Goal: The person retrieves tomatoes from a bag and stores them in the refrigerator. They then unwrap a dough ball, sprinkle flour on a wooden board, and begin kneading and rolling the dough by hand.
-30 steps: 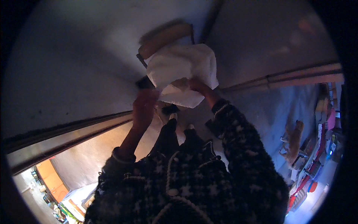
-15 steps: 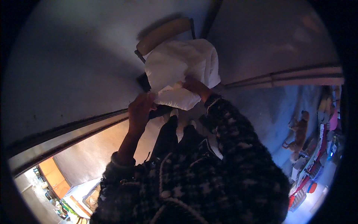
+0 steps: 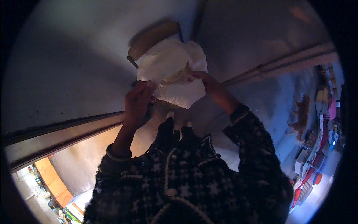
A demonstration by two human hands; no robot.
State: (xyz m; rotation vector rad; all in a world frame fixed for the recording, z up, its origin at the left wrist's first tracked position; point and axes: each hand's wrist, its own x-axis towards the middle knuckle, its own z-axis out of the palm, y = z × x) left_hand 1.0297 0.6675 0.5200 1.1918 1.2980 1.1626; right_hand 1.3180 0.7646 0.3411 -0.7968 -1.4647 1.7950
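A bulky white cloth item (image 3: pixel 164 56), soft and creased, rests on a chair whose wooden backrest (image 3: pixel 154 39) rises behind it. It could be a bag or a cover; I cannot tell which. Between its near flap and the main part a gap shows a yellowish inside. My left hand (image 3: pixel 140 99) pinches the cloth's left edge near the gap. On the other side my right hand (image 3: pixel 204 79) grips the right edge, its fingertips partly hidden at the fold. The chair's seat is covered by the cloth.
Pale walls meet behind the chair, and a dark-edged ledge (image 3: pixel 67 128) runs along the left. My shoes (image 3: pixel 170 115) are just below the cloth. A brown animal, apparently a dog (image 3: pixel 301 115), is on the floor at right, near cluttered goods. Orange cabinets (image 3: pixel 54 179) stand at lower left.
My right hand has moved outward to the right edge, and the gap in the cloth is wider, showing more of the inside. My left hand stays at the left edge.
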